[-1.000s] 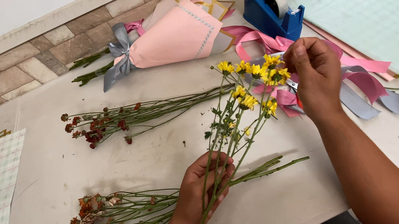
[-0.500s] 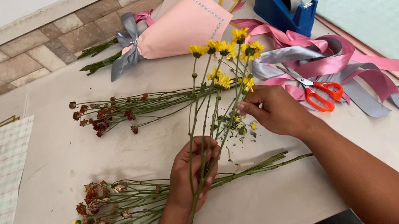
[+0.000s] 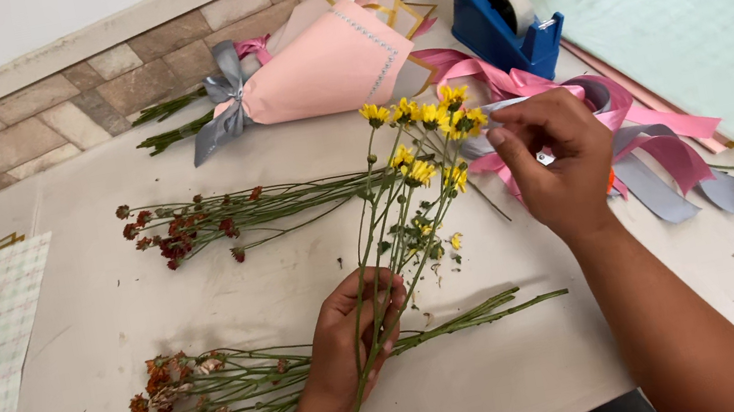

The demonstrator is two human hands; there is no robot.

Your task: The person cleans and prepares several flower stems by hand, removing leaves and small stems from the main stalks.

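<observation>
Pink paper wrap (image 3: 332, 66) holds bouquet (stems out); left hand (image 3: 358, 323) grips yellow flowers (image 3: 421, 141).

Right hand (image 3: 560, 157): half a second ago I had it low on the stems; now it's raised beside the yellow flowers (image 3: 421, 141), over the ribbons (image 3: 637, 138).
Scissors: showed orange handles then, now mostly hidden under my hand.
</observation>
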